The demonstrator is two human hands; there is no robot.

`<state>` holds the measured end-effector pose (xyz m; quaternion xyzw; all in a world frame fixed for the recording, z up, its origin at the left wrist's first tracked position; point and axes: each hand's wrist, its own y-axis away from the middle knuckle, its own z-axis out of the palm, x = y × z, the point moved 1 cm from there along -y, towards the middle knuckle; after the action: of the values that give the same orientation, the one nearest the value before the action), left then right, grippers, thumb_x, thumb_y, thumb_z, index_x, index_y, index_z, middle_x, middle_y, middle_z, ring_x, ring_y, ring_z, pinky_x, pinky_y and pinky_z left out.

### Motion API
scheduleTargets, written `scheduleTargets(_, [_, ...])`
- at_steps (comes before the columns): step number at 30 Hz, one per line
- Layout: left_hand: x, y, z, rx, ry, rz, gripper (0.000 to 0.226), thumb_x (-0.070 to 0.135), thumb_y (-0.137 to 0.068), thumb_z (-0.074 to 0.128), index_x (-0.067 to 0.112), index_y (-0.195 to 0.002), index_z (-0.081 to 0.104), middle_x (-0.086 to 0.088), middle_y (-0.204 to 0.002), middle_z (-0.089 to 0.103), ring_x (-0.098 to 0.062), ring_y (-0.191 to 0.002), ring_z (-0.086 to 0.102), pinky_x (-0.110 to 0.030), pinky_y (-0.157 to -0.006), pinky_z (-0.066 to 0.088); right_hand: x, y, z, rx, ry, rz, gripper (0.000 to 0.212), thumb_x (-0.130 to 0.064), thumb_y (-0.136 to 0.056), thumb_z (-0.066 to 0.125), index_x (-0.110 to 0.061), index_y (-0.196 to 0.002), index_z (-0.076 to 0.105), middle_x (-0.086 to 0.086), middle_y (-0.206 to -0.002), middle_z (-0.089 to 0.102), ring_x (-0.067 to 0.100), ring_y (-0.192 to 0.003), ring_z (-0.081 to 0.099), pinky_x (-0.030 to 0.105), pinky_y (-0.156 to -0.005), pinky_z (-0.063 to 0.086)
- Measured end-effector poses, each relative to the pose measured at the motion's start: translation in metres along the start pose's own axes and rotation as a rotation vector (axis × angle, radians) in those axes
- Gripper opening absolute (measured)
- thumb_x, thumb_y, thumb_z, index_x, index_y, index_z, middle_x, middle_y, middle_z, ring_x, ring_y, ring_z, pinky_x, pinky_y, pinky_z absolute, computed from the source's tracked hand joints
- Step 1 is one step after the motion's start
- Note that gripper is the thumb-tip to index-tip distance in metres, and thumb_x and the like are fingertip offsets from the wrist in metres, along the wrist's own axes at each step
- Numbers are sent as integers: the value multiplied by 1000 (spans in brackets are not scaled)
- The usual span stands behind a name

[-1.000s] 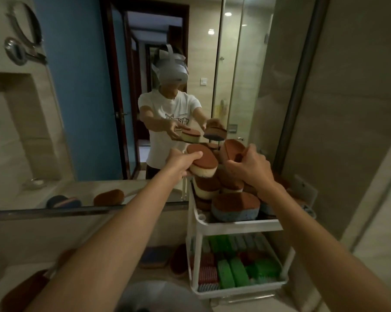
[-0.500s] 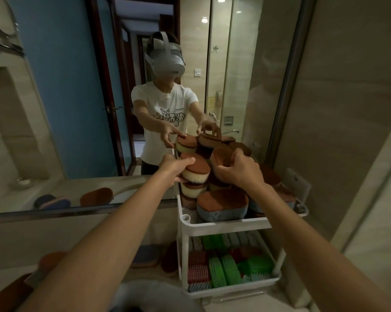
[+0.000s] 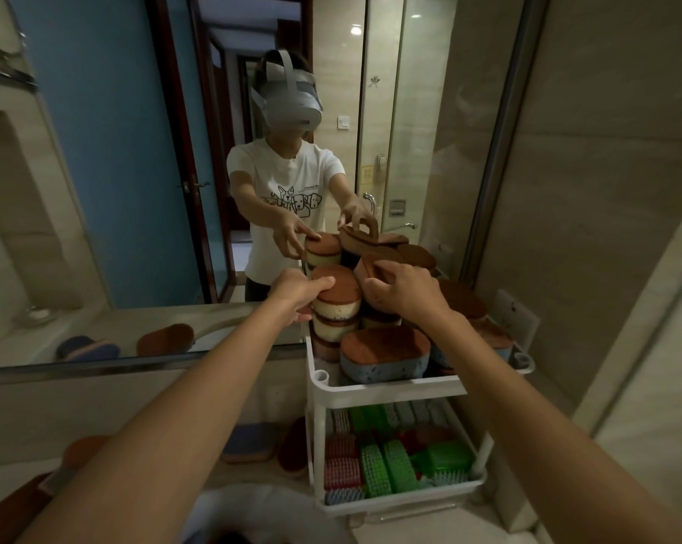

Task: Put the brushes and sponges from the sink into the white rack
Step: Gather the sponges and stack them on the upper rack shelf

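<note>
Seeing left hand (image 3: 296,296) fingers (image 3: 323,283) curling round cream sponge (image 3: 337,298) atop stack in white rack (image 3: 390,390) top tier; right hand (image 3: 404,294) fingers (image 3: 386,270) gripping brown sponge (image 3: 364,268) beside it. Brushes (image 3: 386,461) filling lower tier. Am judging task well along: blue sponge (image 3: 249,443) waiting near left of rack.

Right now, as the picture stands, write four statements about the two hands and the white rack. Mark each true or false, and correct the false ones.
1. The left hand grips the cream sponge that tops a stack on the upper shelf of the white rack. True.
2. The right hand holds nothing. False: it grips a brown sponge on the pile.
3. The lower shelf holds green and red brushes. True.
4. The blue sponge lies on the lower shelf. False: it lies at the front of the upper shelf.
</note>
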<state>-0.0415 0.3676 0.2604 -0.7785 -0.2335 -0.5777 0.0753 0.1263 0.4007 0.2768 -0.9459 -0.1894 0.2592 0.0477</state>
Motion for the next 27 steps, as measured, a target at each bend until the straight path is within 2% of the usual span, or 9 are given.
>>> scheduleTargets(5, [-2,2,2,1,-10,19,47,35,-87,61,3,-121,54,-13,-126,57,-30,-114,56,-33,-76,50,2,-3,5,-77,120,-8,53,-51,-93,42,-32,-141,37,16,-140,47,38,-128,41,43,-98,39])
scheduleTargets(10, [-2,4,3,0,-10,10,47,34,-89,60,4,-124,53,-13,-128,56,-30,-116,55,-34,-77,49,-4,6,7,-194,209,-10,48,-46,-99,26,-34,-146,25,24,-149,22,45,-134,26,49,-107,29])
scheduleTargets(12, [-1,5,3,-8,-25,9,46,34,-89,59,5,-124,52,-13,-129,55,-31,-116,55,-34,-76,48,-7,10,5,-217,213,1,46,-40,-102,21,-34,-147,21,24,-151,15,44,-135,22,49,-109,26])
scheduleTargets(14, [0,7,3,-13,-55,8,45,35,-90,57,6,-123,51,-13,-128,55,-32,-114,56,-34,-76,48,-9,11,3,-233,202,18,47,-42,-101,17,-36,-148,18,22,-153,12,42,-138,17,49,-111,22])
scheduleTargets(18, [2,8,1,-24,-103,13,45,39,-92,51,8,-125,50,-13,-127,56,-32,-112,57,-34,-75,47,-11,12,3,-270,161,21,52,-51,-99,13,-35,-148,17,16,-158,1,37,-145,-5,53,-115,7])
scheduleTargets(20, [4,9,-2,-14,-113,2,49,44,-95,43,8,-129,49,-13,-128,57,-32,-108,59,-35,-76,49,-14,13,4,-209,141,-11,53,-50,-99,13,-30,-146,25,15,-158,-2,35,-145,-12,53,-116,3])
scheduleTargets(23, [7,12,-9,26,-142,-21,55,48,-97,31,8,-134,43,-16,-120,57,-29,-94,60,-33,-74,51,-24,16,7,-40,98,-76,47,-40,-101,22,-18,-138,41,18,-157,8,34,-146,-5,50,-117,9])
scheduleTargets(25, [7,15,-14,56,-153,-15,57,48,-98,27,7,-135,40,-18,-116,58,-27,-87,60,-31,-67,50,-34,18,13,77,64,-152,40,-29,-100,33,-11,-131,48,18,-152,23,34,-145,10,45,-116,17])
scheduleTargets(27, [5,18,-21,86,-111,-9,54,44,-99,27,7,-136,39,-18,-118,58,-28,-86,62,-32,-67,50,-48,25,19,188,-47,-228,32,-15,-96,41,-2,-121,56,19,-140,40,34,-134,31,41,-109,31])
